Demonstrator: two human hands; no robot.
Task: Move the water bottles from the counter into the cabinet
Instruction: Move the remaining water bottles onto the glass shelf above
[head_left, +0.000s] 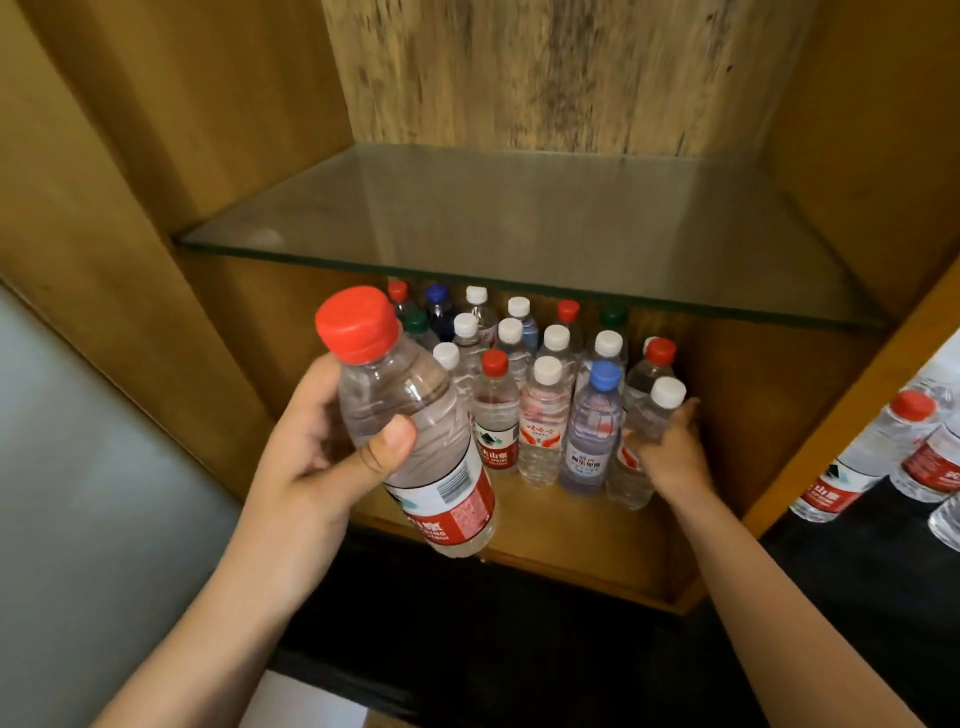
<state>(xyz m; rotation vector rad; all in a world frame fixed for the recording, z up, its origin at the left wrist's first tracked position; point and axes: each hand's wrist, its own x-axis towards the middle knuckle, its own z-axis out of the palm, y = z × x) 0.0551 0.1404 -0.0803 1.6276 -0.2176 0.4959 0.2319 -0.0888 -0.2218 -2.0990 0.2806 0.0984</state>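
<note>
My left hand grips a red-capped water bottle with a red and white label, held tilted in front of the cabinet's lower shelf. My right hand reaches into that shelf and holds a white-capped bottle standing at the front right of the group. Several upright bottles with red, white, blue and green caps fill the back of the shelf. On the dark counter at the right, a few more bottles remain in view.
A glass shelf spans the cabinet just above the bottle caps. Wooden side walls close in the shelf left and right. A grey-white surface lies to the left.
</note>
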